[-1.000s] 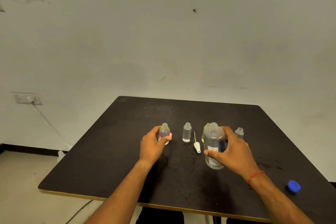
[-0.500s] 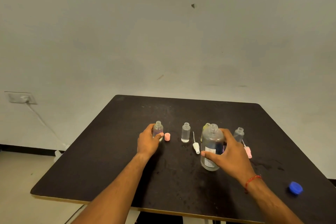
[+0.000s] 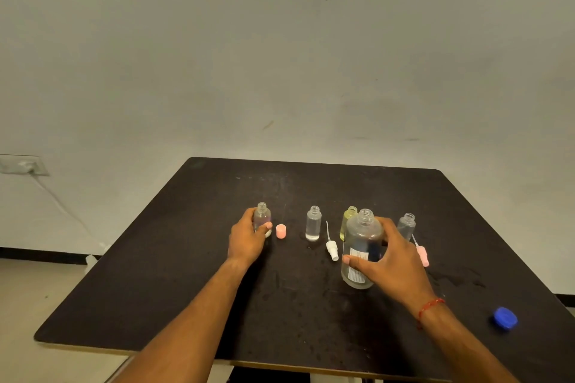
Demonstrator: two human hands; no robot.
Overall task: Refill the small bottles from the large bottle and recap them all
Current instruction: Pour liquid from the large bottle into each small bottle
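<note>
A dark square surface point(image 3: 186, 274) fills the lower half of the frame, with a pale wall behind it. The left hand point(image 3: 247, 239) is a little left of the frame centre; its fingers point(image 3: 267, 225) are wrapped around a small clear bottle point(image 3: 262, 216), which stands upright with an open neck. Just to the right of this bottle a pink cap point(image 3: 281, 231) stands on the surface, apart from the hand.

Further right, near the centre, a second small clear bottle point(image 3: 313, 223) stands upright and uncapped, with nothing touching it. Right of it a white spray top point(image 3: 331, 249) lies on its side, its thin tube pointing toward the back.

The right hand point(image 3: 392, 261) is right of the centre. Its fingers point(image 3: 353, 259) grip the large bottle point(image 3: 361, 246) around the body: the thumb lies across the white label at the front, and the other fingers go around the far side. The large bottle is uncapped and stands close to upright; whether its base rests on the surface cannot be told. Directly behind it a small yellowish bottle point(image 3: 348, 219) is partly hidden. To the right of the hand a fourth small clear bottle point(image 3: 407, 225) stands open, and a pink spray top point(image 3: 422, 255) lies just in front of it, beside the hand.

A red thread bracelet point(image 3: 429, 308) is around the right wrist. A blue cap point(image 3: 505, 317) lies alone at the lower right of the frame, well apart from the bottles. At the left edge of the frame a wall socket point(image 3: 21, 165) is seen, with a cable hanging down.
</note>
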